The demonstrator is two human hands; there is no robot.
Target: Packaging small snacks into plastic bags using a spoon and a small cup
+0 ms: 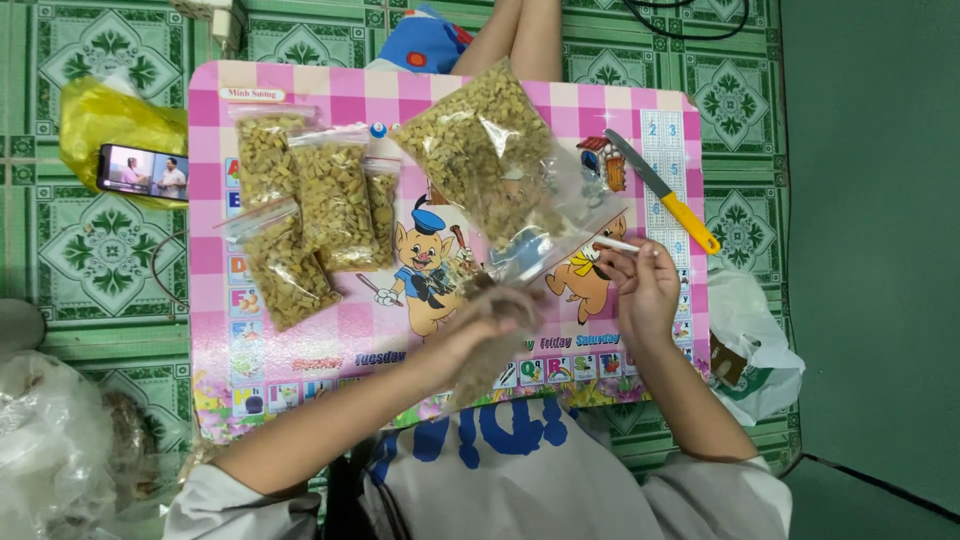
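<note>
Both our hands are busy: left hand (490,315) grips the big bag of nuts (485,165), right hand (640,285) pinches its zip strip (615,245), so we'd press evenly along it.

The left hand (490,318) was smeared by motion, so its fingers could not be told apart, nor how it gripped the large clear bag (490,160) lifted over the desk (300,90). That bag covered part of the desk's cartoon print, and its lower corner blurred into the hand. The right hand (645,285) pinched a thin white stick (615,244) whose kind was too small to tell. At nine o'clock, the phone (143,172) showed a screen too tiny to make out. At seven o'clock, a crumpled plastic heap (50,440) was cut by the frame's edge, its contents unclear. At twelve o'clock, another person's legs (522,35) ran out of the picture.
</note>
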